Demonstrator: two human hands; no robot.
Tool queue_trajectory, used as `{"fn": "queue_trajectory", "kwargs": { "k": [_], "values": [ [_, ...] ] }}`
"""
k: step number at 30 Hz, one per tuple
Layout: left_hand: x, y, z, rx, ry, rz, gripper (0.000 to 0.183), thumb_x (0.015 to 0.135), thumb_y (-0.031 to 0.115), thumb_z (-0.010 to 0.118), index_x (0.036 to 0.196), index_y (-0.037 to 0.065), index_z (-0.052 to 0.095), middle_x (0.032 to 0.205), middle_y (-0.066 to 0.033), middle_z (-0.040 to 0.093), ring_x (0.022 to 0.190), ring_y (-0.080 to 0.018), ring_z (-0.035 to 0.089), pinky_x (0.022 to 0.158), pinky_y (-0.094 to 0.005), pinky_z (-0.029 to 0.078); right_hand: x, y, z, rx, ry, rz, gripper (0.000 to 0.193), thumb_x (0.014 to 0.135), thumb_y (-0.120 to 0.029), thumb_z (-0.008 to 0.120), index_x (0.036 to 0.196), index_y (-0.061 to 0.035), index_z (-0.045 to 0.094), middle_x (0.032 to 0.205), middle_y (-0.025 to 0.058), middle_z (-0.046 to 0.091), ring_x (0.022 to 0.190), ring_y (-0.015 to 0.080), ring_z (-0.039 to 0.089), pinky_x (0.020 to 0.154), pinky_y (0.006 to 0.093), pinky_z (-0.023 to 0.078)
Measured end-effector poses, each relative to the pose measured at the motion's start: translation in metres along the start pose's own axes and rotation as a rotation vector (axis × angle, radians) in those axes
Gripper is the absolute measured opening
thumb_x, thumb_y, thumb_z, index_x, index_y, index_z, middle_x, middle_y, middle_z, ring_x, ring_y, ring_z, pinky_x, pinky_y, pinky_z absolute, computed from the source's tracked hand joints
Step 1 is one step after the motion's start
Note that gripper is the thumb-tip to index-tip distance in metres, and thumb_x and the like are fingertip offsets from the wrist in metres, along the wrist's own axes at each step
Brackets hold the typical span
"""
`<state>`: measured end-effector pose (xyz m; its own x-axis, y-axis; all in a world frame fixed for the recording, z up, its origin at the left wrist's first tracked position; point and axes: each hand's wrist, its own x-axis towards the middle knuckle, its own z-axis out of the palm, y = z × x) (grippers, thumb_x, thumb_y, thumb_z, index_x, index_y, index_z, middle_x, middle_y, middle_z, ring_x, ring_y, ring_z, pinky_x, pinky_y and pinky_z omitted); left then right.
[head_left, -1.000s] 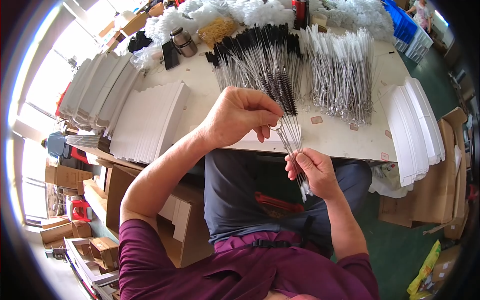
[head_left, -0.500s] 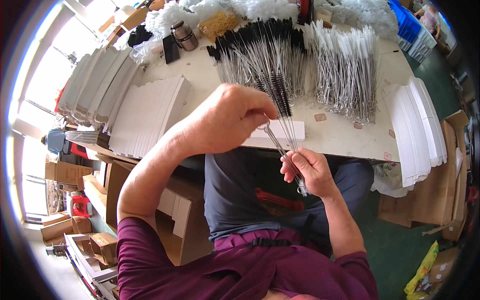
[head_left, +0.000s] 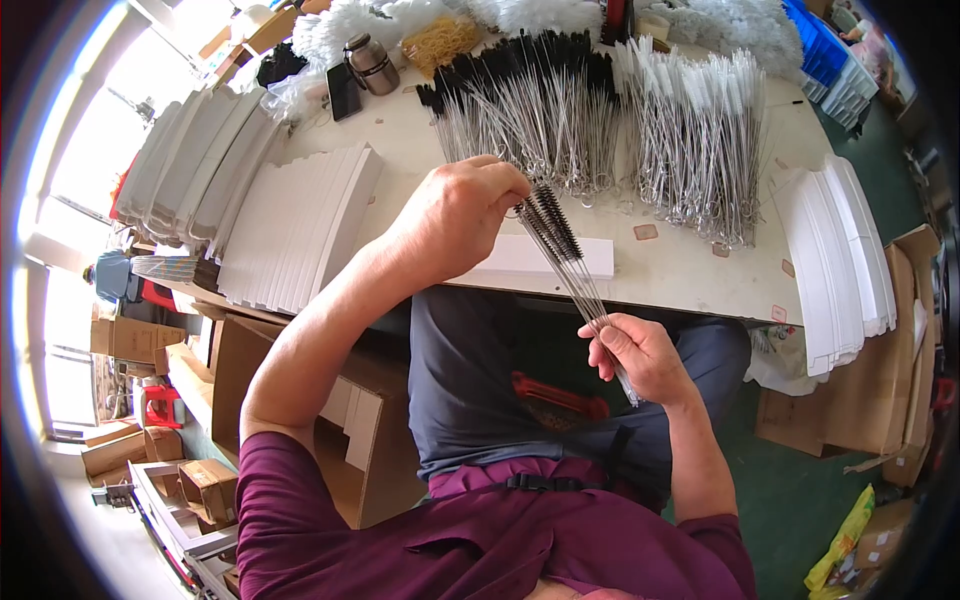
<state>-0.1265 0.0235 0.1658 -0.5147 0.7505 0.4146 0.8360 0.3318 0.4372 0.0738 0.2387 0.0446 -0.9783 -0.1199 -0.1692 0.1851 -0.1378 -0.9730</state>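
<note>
Across the table's [head_left: 405,135] near edge slants our bundle of black brushes [head_left: 553,225], right hand [head_left: 645,355] gripping the wire stems, left hand [head_left: 465,215] pinching the upper end. We judge this handful gathered; many black-tipped brushes [head_left: 540,105] and white-tipped brushes [head_left: 700,150] remain beyond. Since half a second ago, our left fingertips have risen toward the bristle tops.

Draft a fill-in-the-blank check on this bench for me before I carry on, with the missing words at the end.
1. The right hand grips a bundle of wire-handled brushes whose bristles are ____ in colour.
2. The left hand is at the end of the bundle that carries the ____.
3. On the tabletop, the brush pile farther right has ____ bristles.
4. The phone lies to the ____ of the steel flask.

Missing words: black; bristles; white; left.
</note>
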Motion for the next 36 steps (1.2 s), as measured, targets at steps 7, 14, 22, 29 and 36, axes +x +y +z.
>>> {"fn": "queue_trajectory", "kwargs": {
  "k": [7,14,22,29,36],
  "values": [
    [-0.005,-0.008,0.013,0.013,0.047,-0.015,0.008,0.095,0.001,0.066,0.1,0.0,0.072,0.09,-0.016,0.071,0.084,-0.035,0.071,0.073,-0.0399,0.056,-0.003,0.005,0.0,-0.106,0.049,0.033,0.028,0.112,-0.017,0.05,0.118,0.0007,0.07,0.078,0.0002,0.06,0.065,0.0077,0.055,0.063,0.0237,0.049],
    [-0.018,-0.007,0.021,0.146,0.049,0.037,0.014,0.092,0.0,0.067,0.106,0.002,0.071,0.09,-0.0148,0.067,0.079,-0.0345,0.07,0.069,-0.0407,0.058,-0.003,0.007,0.001,-0.229,0.135,-0.008,0.025,0.111,-0.018,0.054,0.112,0.001,0.071,0.071,-0.0033,0.048,0.063,0.0065,0.044,0.056,0.0248,0.037],
    [-0.052,0.041,0.039,0.178,-0.028,0.568,0.038,0.073,0.009,0.071,0.108,-0.005,0.066,0.081,-0.0053,0.051,0.065,-0.0181,0.059,0.053,-0.0341,0.05,-0.008,0.009,-0.005,-0.243,0.123,0.009,0.026,0.11,-0.02,0.056,0.105,0.0002,0.072,0.067,-0.0056,0.044,0.061,0.0052,0.039,0.055,0.0256,0.034],
    [-0.062,0.03,0.075,0.428,-0.156,0.447,0.049,0.088,0.016,0.061,0.13,-0.007,0.059,0.127,-0.024,0.062,0.122,-0.0352,0.062,0.118,-0.0506,0.038,-0.013,0.006,-0.011,-0.169,-0.037,0.113,0.032,0.11,-0.028,0.057,0.104,-0.0003,0.072,0.065,-0.0082,0.045,0.056,0.0016,0.038,0.051,0.0217,0.03],
    [-0.062,0.022,0.102,0.448,-0.305,0.491,0.025,0.082,0.017,0.064,0.1,-0.002,0.065,0.08,-0.0038,0.058,0.079,-0.021,0.061,0.083,-0.0368,0.05,-0.014,-0.006,-0.007,-0.172,-0.04,0.177,0.026,0.109,-0.021,0.057,0.115,-0.0015,0.072,0.068,-0.0027,0.051,0.062,0.0069,0.047,0.056,0.0264,0.04]
  ]
}}
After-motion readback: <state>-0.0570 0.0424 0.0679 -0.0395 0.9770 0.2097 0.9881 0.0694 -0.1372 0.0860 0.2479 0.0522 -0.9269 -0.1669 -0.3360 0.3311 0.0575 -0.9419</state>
